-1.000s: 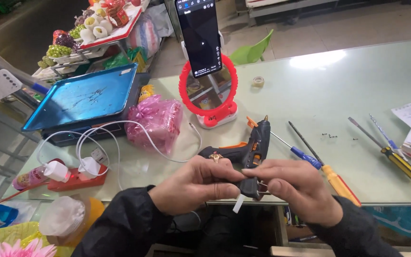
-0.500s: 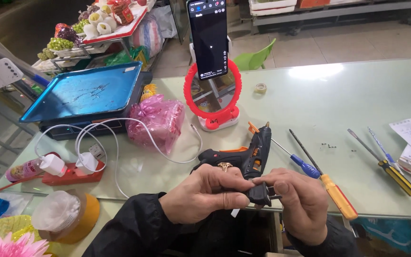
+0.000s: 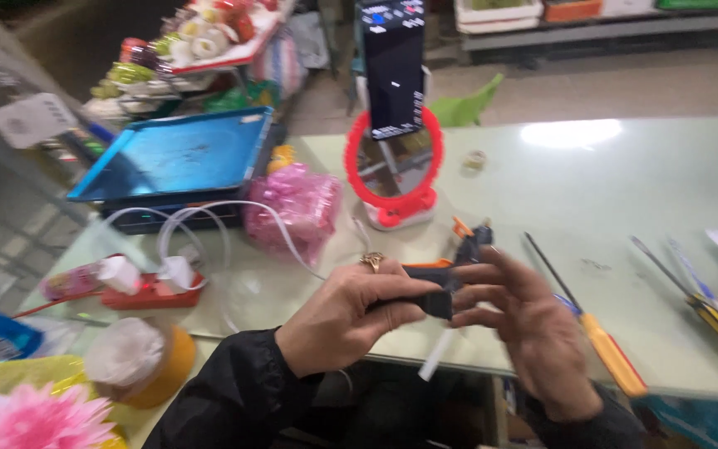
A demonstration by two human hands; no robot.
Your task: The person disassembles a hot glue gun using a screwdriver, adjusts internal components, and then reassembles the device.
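- Glue gun (image 3: 450,278): black and orange, held above the near edge of the table (image 3: 625,183), nozzle pointing away from you, a white glue stick (image 3: 435,359) hanging out below its back.
- Left hand (image 3: 346,320): your fingers are wrapped round the grip of the gun; a ring shows on one finger.
- Right hand (image 3: 525,328): fingers spread, its tips touching the gun's body, holding nothing firmly.
- Step in hand, judged: loading or steadying the gun; next, the stick likely needs a push inward.
- Surroundings: an orange-handled screwdriver (image 3: 600,341) just to the right; a red mirror (image 3: 392,166) and pink bag (image 3: 292,208) lie beyond.
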